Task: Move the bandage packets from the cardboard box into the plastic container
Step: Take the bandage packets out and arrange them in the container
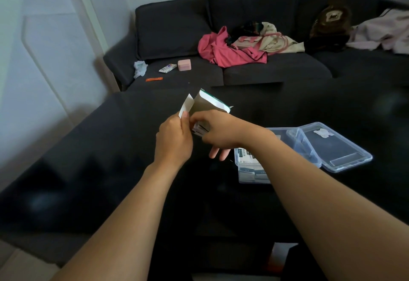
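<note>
Left hand (173, 139) grips the white end flap of the small brown cardboard box with green-and-white print (205, 105), held above the middle of the dark glossy table (88, 170). Right hand (218, 131) pinches a bundle of white bandage packets (198, 129) at the box mouth, remaining fingers loose. The clear rectangular plastic container (250, 170), partly filled, sits toward the right edge, its lid (332, 148) alongside. Risk: a loose pinch could let packets fan out and drop short of the container.
</note>
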Motion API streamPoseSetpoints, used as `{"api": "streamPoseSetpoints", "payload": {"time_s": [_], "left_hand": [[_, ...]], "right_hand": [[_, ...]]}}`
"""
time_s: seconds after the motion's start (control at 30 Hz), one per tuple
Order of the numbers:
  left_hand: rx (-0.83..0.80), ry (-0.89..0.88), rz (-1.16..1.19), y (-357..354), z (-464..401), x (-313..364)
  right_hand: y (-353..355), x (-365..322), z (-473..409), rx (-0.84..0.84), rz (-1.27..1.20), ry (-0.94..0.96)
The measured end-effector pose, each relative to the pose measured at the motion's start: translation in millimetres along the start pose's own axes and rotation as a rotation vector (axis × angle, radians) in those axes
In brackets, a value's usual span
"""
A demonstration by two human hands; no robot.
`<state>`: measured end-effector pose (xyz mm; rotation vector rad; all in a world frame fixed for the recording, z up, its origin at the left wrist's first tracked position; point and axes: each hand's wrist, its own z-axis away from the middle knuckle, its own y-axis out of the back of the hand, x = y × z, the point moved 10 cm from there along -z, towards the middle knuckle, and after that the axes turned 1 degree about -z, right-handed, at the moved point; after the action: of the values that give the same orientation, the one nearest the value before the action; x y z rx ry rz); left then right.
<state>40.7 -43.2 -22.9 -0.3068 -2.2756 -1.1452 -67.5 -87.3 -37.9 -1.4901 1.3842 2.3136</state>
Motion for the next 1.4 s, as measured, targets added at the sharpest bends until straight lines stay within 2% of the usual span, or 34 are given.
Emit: {"api": "streamPoseSetpoints", "payload": {"time_s": [0.23,0.57,1.1,1.4], "left_hand": [[0.037,0.08,-0.001,0.9,-3.9,-11.5],[0.033,0.061,-0.043,-1.6,-5.1,-10.3],[-0.095,0.028,-0.142,-8.7,-1.4,6.4],[-0.088,0.067,-0.232,-6.4,0.4,1.0]], "right_hand": [[-8.7,-0.3,1.6,-0.026,0.042,-0.014],[5.4,9.8,-6.8,0.058,0.342,-0.005],[8.3,19.9,-16.1,0.13,0.488,-0.017],[9.5,25.3,-12.6,0.084,0.241,-0.015]]}}
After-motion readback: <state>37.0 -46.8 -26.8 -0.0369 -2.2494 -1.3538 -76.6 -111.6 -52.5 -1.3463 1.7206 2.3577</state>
